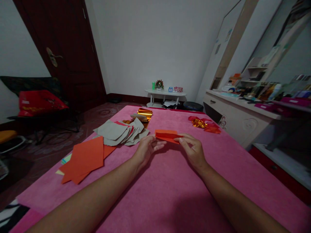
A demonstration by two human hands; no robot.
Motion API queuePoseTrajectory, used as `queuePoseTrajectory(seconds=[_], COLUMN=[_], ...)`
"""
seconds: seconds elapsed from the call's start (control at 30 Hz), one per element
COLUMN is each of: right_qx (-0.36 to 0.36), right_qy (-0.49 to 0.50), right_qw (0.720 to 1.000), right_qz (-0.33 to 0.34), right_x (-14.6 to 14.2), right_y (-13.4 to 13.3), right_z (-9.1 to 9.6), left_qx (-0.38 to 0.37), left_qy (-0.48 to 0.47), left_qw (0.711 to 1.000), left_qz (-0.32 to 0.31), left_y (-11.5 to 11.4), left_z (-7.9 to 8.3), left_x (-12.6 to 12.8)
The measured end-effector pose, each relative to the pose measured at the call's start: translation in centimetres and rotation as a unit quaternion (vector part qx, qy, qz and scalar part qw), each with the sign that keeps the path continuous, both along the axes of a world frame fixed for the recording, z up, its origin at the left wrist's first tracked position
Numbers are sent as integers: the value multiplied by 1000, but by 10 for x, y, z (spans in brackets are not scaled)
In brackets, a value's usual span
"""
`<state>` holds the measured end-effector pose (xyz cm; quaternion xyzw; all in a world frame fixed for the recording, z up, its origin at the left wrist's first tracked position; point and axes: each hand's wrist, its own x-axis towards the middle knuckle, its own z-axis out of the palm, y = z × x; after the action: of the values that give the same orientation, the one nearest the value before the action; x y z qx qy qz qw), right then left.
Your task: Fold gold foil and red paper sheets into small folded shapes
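Note:
A folded piece of orange-red paper (167,136) is held between my two hands, just above the pink cloth. My left hand (147,149) has its left end pinched, with the other fingers stretched out beneath. At the right end, the thumb and fingers of my right hand (191,149) are closed on the paper. Left of my hands lie orange paper sheets (85,158), with pale green and yellow sheets peeking out below. Behind them is a fanned pile of grey paper pieces (114,131) with a little red between them.
A pink cloth (155,194) covers the surface. Shiny gold foil (145,113) lies at the back; red and gold crumpled pieces (200,123) lie back right. Beyond stand a small white table (166,93) and, at right, a dresser (238,110). A red bag (41,103) rests on a chair.

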<state>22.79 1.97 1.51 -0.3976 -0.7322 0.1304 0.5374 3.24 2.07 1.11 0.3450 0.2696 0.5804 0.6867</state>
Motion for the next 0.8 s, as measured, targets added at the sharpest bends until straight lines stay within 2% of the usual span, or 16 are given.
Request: queuePoseTrajectory(seconds=[0.1,0.2,0.3,0.47,0.6,0.7,0.8], right_qx=[28,91,142,189,195,189,177], right_qy=[-40,-93,-165,-262,-281,-284,-224], right_qw=[999,991,976,947,940,940,958], right_qz=[-5,-20,-6,4,1,24,24], right_x=[-1,0,2,6,6,6,3], right_y=[1,4,5,5,3,-1,-8], right_z=[0,-1,-2,-1,0,2,10], left_qx=[-48,-86,-99,-82,-68,-46,-12], left_qy=[-49,-66,-50,7,42,73,108], left_qw=[998,994,993,996,996,995,992], left_qz=[9,16,28,25,28,45,59], left_y=[1,3,5,7,7,9,11], left_z=[2,1,-1,-4,-7,-8,-1], left_x=[-2,-3,-4,-5,-4,-4,-9])
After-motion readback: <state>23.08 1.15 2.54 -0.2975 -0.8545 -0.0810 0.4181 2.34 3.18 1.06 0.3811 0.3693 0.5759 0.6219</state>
